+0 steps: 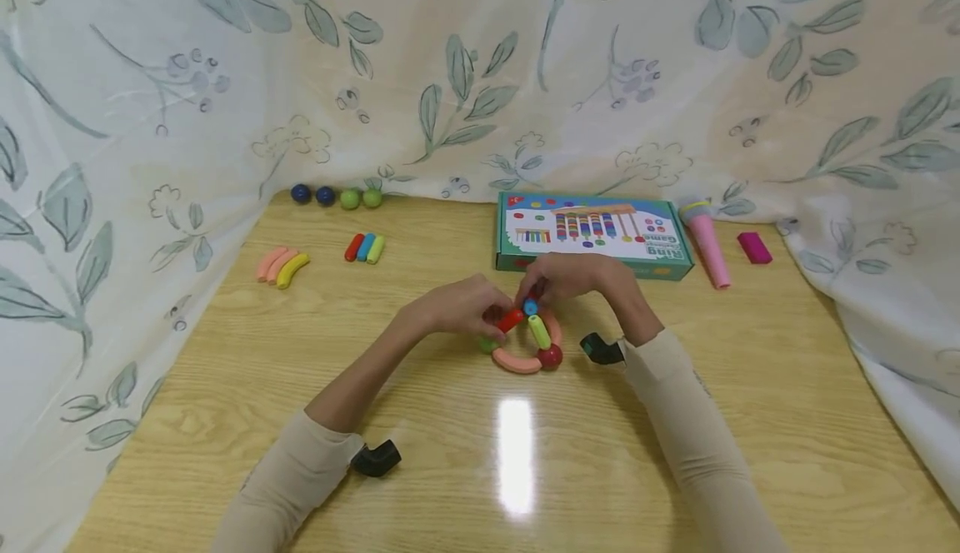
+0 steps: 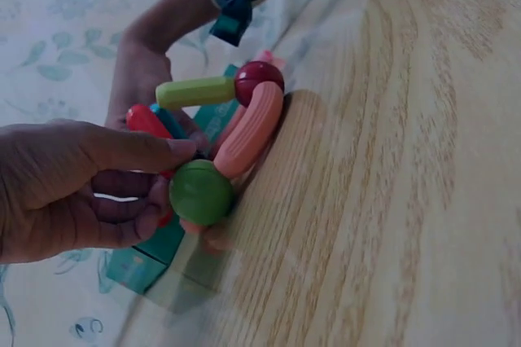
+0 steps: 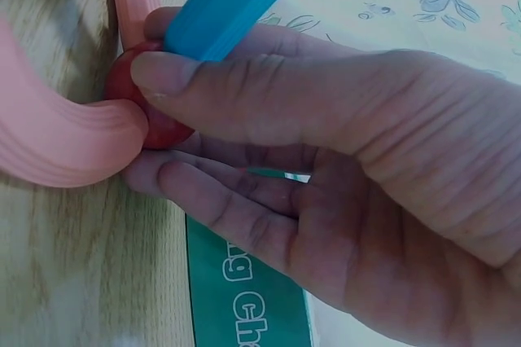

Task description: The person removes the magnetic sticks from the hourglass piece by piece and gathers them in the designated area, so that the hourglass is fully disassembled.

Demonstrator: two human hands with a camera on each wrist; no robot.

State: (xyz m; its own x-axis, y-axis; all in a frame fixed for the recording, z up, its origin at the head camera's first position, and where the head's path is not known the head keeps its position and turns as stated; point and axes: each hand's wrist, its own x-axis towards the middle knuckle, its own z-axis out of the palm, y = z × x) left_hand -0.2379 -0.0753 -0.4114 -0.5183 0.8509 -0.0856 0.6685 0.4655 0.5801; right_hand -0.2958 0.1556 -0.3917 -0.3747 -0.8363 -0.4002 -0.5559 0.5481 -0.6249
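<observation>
While both hands work at one small ring of parts on the table (image 1: 420, 470), the left hand (image 2: 73, 184) grips the green ball (image 2: 200, 193) between its thumb and curled fingers. The thumb tip lies at the top of this ball and covers the lower end of the red stick (image 1: 512, 320), which slants upward. The right hand (image 3: 326, 135) pinches a red ball (image 3: 130, 82), with the thumb across its upper side. The blue stick (image 3: 232, 9) rises from beside this thumb.

Two pink curved pieces touch the gripped red ball. The near curved piece (image 1: 517, 361) joins the green ball to a second red ball (image 1: 551, 357), from which a light green stick (image 1: 539, 332) stands, tilted. The ring sits near the middle of the table, just in front of the game box (image 1: 592, 236).

Right of the box lie a pink microphone (image 1: 708, 245) and a magenta block (image 1: 754, 247). At the far left are two dark blue balls (image 1: 301, 194), two spare green balls (image 1: 350, 198), three short sticks (image 1: 364, 248) and a yellow curved piece (image 1: 292, 271) beside pink ones.
</observation>
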